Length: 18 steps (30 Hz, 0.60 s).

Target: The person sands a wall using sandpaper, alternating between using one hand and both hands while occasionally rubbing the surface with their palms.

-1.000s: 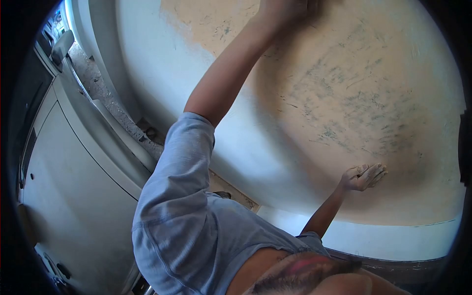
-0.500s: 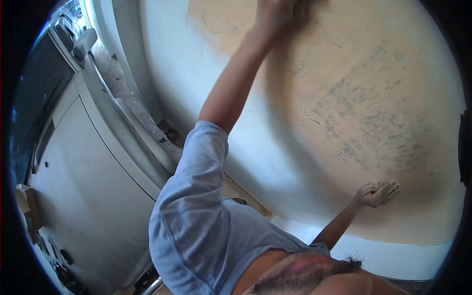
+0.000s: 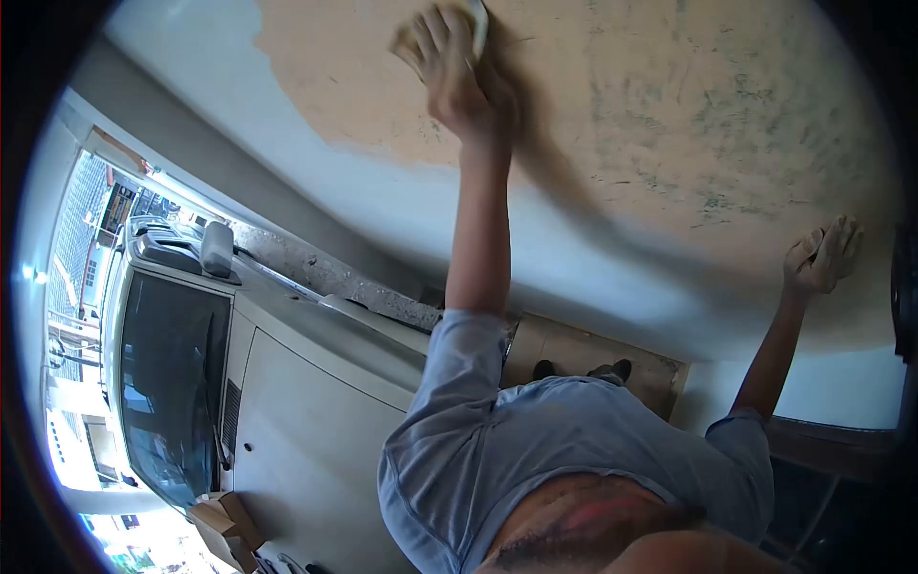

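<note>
The left hand [image 3: 461, 88] has come fully into view, fingers bent around apparent sandpaper [image 3: 480, 29] at the wall's tan patch [image 3: 354, 72]; uneven pressure could gouge it. Near its edge, the right hand [image 3: 820, 263] half-curls, contents unclear.

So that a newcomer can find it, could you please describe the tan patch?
Find the pale wall beside the parked vehicle. The broad, uneven-edged tan patch spreads across it, behind the raised left hand; its colour and dark streaks set it apart from the whitish surface.
</note>
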{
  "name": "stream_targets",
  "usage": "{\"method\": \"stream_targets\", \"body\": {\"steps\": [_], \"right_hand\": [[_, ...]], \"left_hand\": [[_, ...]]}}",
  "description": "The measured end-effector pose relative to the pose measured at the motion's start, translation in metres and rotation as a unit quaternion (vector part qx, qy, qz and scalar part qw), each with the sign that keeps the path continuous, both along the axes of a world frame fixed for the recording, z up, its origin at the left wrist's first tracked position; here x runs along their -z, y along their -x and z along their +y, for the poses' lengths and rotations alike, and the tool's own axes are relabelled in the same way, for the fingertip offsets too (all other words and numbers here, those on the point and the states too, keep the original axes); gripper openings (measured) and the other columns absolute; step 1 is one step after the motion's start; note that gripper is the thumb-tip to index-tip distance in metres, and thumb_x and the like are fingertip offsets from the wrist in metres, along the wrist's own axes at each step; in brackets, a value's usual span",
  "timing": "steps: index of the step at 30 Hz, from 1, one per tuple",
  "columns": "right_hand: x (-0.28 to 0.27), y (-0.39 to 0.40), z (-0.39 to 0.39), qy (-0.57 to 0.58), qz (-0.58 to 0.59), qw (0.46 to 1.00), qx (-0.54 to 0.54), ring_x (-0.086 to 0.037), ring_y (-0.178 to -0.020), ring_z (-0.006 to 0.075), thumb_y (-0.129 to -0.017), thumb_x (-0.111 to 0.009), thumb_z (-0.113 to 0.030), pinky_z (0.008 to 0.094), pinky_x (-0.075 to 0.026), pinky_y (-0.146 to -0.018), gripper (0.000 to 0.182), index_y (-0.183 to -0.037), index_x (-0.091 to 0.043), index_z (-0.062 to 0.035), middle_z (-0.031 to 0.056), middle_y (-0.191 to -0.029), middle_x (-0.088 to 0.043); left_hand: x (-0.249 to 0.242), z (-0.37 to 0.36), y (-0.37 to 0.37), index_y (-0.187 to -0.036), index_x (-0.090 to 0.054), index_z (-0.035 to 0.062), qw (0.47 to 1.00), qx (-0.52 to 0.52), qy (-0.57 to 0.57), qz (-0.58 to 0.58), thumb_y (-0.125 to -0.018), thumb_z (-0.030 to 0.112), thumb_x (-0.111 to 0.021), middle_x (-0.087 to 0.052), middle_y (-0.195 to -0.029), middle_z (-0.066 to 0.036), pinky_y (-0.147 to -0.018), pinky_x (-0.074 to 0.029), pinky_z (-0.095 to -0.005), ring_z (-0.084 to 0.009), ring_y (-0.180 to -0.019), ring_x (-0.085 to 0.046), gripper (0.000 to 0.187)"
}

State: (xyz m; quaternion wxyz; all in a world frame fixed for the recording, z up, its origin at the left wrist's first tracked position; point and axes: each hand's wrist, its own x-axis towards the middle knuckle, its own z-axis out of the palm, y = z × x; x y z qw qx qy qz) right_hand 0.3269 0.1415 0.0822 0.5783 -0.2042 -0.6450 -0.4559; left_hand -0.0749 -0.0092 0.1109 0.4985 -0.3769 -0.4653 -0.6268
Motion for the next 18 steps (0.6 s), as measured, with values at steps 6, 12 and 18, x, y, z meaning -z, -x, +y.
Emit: {"method": "stream_targets", "body": {"steps": [6,12,18], "right_hand": [[0.001,-0.004,0.005,0.002,0.007,1.0,-0.019,-0.056,-0.119,0.0401,-0.098,-0.046,-0.02,0.0457,-0.042,-0.1,0.036,-0.118,-0.063,0.0043,0.0208,-0.123,-0.062],[0.001,-0.007,0.001,0.014,0.003,1.0,-0.009,-0.056,-0.118,0.0405,-0.099,-0.046,-0.019,0.0456,-0.042,-0.101,0.036,-0.116,-0.063,0.0074,0.0217,-0.121,-0.062],[0.0,-0.006,0.008,0.005,0.004,1.0,-0.03,-0.055,-0.119,0.0399,-0.098,-0.048,-0.018,0.0458,-0.042,-0.102,0.035,-0.115,-0.063,0.0077,0.0212,-0.12,-0.063]], "left_hand": [[0.154,0.013,-0.052,-0.115,-0.064,-0.0046,0.986,-0.063,0.153,-0.004,-0.089,0.006,-0.06,-0.058,-0.124,-0.026,-0.106,-0.035,-0.0568,-0.0443,-0.123,-0.05,0.028],[0.158,0.014,-0.066,-0.113,-0.064,-0.0061,0.993,0.009,0.121,-0.008,-0.092,0.006,-0.056,-0.058,-0.122,-0.029,-0.11,-0.027,-0.059,-0.0439,-0.123,-0.05,0.026],[0.055,0.014,-0.042,-0.118,-0.062,-0.0054,0.997,0.004,0.071,-0.006,-0.093,0.013,-0.053,-0.052,-0.131,-0.028,-0.109,-0.031,-0.0564,-0.0445,-0.128,-0.044,0.032]]}}
